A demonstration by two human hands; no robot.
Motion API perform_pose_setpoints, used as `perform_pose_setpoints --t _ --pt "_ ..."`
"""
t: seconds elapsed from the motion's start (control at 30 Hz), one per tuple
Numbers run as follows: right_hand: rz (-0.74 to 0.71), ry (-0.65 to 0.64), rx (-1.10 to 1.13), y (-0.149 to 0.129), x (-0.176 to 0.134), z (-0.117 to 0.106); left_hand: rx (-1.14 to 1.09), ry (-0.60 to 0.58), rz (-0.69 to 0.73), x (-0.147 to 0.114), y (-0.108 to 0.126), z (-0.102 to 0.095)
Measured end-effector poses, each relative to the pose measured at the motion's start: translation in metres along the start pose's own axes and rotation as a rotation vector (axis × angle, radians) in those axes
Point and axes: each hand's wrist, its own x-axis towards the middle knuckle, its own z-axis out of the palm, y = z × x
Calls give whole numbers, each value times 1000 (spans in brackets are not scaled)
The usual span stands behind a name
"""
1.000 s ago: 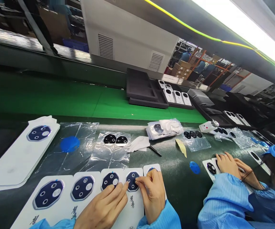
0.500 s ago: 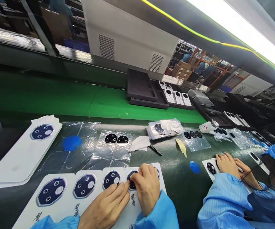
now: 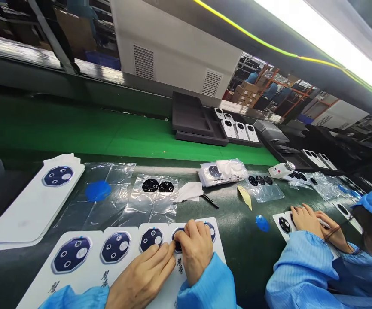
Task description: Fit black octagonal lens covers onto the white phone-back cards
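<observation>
Right hand (image 3: 196,249) moved over half-hidden dark plate (image 3: 178,248). Left hand (image 3: 142,274) left of plate. Fingers nearly closed, hold unclear. Best press softly.

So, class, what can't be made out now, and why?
All in the head view:
Fourth front plate from left: mostly behind the right hand.
First front panel: lower end cut off by bottom edge.
Co-worker's panels: partly under their hands.
Far cartons: labels too small.
</observation>
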Motion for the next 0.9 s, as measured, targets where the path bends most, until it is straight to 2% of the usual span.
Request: perform_pose_setpoints --t 0.17,0.3,0.43,0.57,0.9 --pt "43 -28 -36 1 -1 -1 -4 9 -2 -1 1 -2" --pt "-19 -19 -47 -2 -3 1 -4 12 4 -3 1 0" --pt "23 -42 -63 -3 -4 0 6 3 6 -4 1 3" --pt "-18 -26 -62 -3 -4 0 9 8 12 -3 0 1" --pt "35 -45 -59 -3 -2 -1 17 -33 10 -7 1 3"
